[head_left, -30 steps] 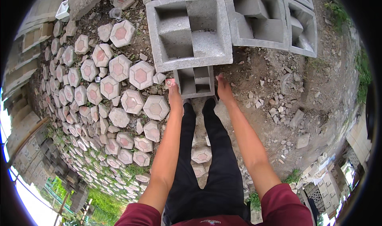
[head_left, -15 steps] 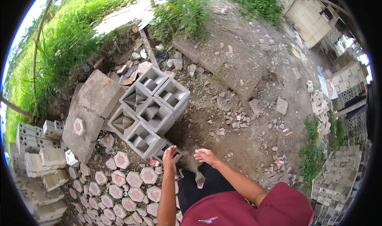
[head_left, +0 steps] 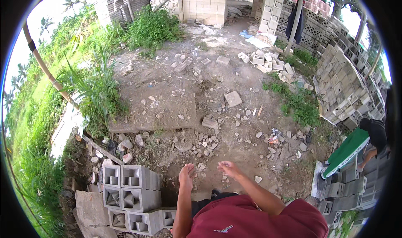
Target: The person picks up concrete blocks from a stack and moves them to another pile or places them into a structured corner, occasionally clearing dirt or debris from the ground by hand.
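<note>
Your left hand [head_left: 186, 174] (open, holding nothing) is nearer the stacked hollow blocks [head_left: 130, 190], low to its left, than your loosely curled, empty right hand [head_left: 228, 169].

An outdoor concrete-block yard: hollow grey blocks [head_left: 130, 192] stacked at the near left; tall stacks of solid blocks [head_left: 207, 3] at the far end; a long wall of piled vent blocks [head_left: 343, 83] on the right; bare dirt ground [head_left: 176, 100] strewn with broken fragments [head_left: 259, 60]; weeds [head_left: 150, 28] and grass around.

rough matt grey concrete blocks [head_left: 130, 192]; crumbly dry dirt ground [head_left: 176, 100].
</note>
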Demonstrator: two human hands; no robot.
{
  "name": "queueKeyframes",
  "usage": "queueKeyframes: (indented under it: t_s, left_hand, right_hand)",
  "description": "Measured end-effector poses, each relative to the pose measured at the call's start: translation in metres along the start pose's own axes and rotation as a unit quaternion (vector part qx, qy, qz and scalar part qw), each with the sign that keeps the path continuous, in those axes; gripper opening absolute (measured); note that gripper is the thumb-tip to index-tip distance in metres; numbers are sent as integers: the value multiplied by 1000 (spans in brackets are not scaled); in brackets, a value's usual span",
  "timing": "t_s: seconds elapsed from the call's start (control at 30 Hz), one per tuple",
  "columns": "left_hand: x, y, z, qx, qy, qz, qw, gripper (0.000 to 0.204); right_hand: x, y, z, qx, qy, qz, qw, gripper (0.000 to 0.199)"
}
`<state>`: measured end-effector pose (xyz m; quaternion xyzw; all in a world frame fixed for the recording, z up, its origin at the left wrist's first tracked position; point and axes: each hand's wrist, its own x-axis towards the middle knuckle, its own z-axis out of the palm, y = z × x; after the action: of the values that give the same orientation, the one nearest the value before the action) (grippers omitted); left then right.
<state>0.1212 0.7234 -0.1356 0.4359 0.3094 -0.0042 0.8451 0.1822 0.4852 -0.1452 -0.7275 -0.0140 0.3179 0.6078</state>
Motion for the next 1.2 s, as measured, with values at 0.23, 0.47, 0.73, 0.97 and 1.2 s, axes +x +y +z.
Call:
queueKeyframes:
  t_s: [0.23, 0.47, 0.73, 0.97, 1.2]
  left_hand:
    - [38, -29, 90, 109, -135, -92, 981, 34]
    - [101, -35, 172, 177, -233, -159, 943, 35]
    - [209, -9, 276, 290, -351, -159, 876, 38]
    - [273, 1, 345, 360, -401, -131, 832, 35]
    - [287, -58, 422, 391, -455, -226, 767, 37]
  right_hand:
    - [-21, -6, -65, 188, 225, -20, 956, 34]
    - [-6, 8, -96, 307, 283, 17, 908, 33]
    - [61, -15, -155, 348, 442, -39, 826, 35]
    - [76, -67, -175, 347, 489, -66, 798, 40]
    - [53, -35, -214, 406, 597, -67, 689, 39]
